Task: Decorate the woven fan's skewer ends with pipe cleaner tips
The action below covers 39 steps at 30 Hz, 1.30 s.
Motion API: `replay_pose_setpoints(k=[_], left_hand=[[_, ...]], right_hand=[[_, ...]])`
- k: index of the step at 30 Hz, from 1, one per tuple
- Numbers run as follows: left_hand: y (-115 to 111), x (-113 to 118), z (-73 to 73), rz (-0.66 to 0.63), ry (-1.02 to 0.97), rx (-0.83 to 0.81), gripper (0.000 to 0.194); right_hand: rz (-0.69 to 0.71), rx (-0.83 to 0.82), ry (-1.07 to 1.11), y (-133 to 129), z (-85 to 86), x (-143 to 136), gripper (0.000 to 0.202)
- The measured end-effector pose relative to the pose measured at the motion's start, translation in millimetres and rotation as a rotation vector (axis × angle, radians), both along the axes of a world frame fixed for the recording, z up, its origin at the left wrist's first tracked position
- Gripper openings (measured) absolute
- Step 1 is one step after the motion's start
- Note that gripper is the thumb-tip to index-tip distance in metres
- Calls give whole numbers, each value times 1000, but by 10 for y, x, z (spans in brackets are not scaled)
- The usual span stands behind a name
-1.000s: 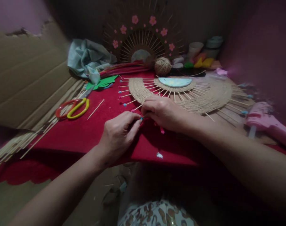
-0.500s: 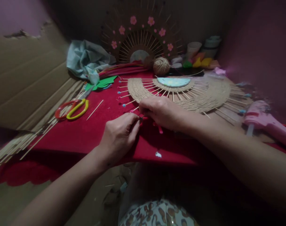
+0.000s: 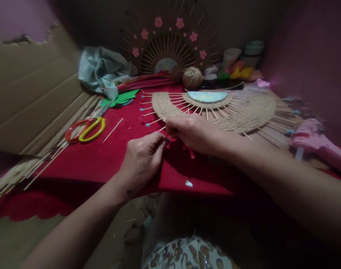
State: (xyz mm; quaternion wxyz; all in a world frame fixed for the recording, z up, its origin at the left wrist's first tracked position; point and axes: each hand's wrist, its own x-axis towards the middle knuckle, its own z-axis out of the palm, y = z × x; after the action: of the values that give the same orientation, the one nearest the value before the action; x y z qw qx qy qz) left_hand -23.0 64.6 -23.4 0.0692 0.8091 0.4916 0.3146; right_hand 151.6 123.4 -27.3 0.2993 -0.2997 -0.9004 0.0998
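Note:
On the red cloth, a half-round fan (image 3: 243, 119) woven of twine on thin sticks lies flat, a pale blue half-disc (image 3: 206, 96) at its centre. Small pink and blue tips cap the sticks along its left side. My left hand (image 3: 142, 155) is closed in a pinch just below the fan's lower left edge, with a small dark bit at its fingertips. Nearly meeting it, my right hand (image 3: 191, 130) is closed over the edge of the weave, and what its fingers grip is hidden. Under the right hand a pink strip (image 3: 192, 153) sticks out.
Scissors (image 3: 92, 129) with orange and yellow handles lie left, by bundled sticks (image 3: 24, 172). A pink glue gun (image 3: 313, 140) rests right. Behind are a twine ball (image 3: 192, 77), a grey-blue cloth (image 3: 103, 71) and a flowered fan (image 3: 170, 33). A white scrap (image 3: 189, 183) lies near the front edge.
My left hand has shifted very slightly at the fingertips, and less red shows between the two hands. The right hand stays in nearly the same place.

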Motion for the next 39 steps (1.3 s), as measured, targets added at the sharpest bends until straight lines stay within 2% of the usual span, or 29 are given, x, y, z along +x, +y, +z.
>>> replay_pose_setpoints(k=[6, 9, 18, 24, 28, 32, 35, 38, 39], left_hand=[[18, 30, 34, 55, -72, -161, 20], [30, 49, 50, 71, -80, -186, 22], [29, 105, 53, 158, 244, -9, 21], [28, 46, 107, 103, 261, -157, 23], [17, -74, 138, 102, 230, -237, 27], [-34, -221, 196, 183, 152, -226, 27], [-7, -427, 293, 325, 149, -166, 29], [168, -777, 371, 509, 291, -95, 34], [254, -918, 382, 531, 371, -112, 38]], right_hand=[[13, 2, 22, 5, 5, -16, 8], [7, 17, 29, -2, 5, -27, 9], [-32, 4, -1, -13, 26, -46, 15], [-14, -29, 8, -5, 30, -48, 9], [-25, -37, -2, -5, 26, -42, 10], [-39, -11, -30, 14, -17, -30, 9], [-30, 14, -65, 16, -13, -17, 13], [-40, 38, -55, -19, 81, 8, 15], [-46, 52, -34, -42, 129, 22, 15]])
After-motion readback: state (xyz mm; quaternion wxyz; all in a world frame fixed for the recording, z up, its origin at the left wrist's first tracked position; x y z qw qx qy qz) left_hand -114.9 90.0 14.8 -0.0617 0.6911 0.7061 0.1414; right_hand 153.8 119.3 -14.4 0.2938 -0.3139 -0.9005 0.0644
